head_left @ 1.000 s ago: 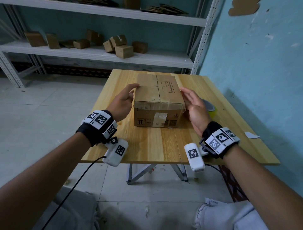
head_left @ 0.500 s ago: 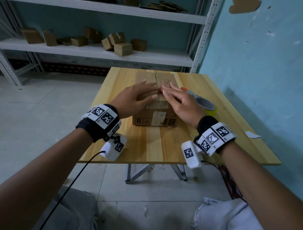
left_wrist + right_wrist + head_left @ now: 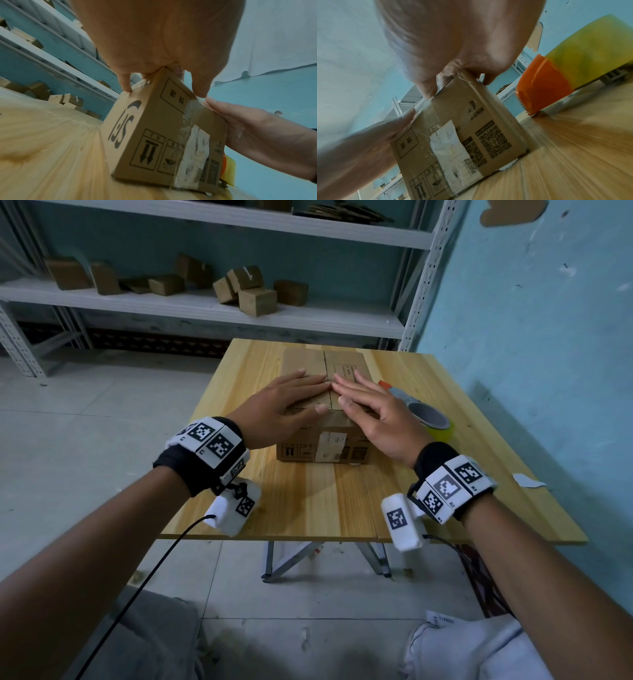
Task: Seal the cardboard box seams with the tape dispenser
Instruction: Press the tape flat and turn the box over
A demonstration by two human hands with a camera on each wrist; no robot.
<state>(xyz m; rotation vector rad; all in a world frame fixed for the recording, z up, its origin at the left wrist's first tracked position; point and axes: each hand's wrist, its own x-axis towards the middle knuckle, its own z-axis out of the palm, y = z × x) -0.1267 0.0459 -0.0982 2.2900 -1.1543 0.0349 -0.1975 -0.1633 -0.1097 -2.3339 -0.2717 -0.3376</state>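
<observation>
Cardboard box (image 3: 320, 440) sits on the wooden table (image 3: 308, 501), top flaps closed, old clear tape and a torn white label (image 3: 330, 445) on its near side. Left hand (image 3: 274, 412) and right hand (image 3: 373, 412) both lie flat on the box top, fingers straight and close together, holding nothing, fingertips meeting at the centre seam (image 3: 325, 364). Tape dispenser (image 3: 430, 419), orange body with a yellow roll, lies on the table just right of the box, beyond the right hand, untouched.
</observation>
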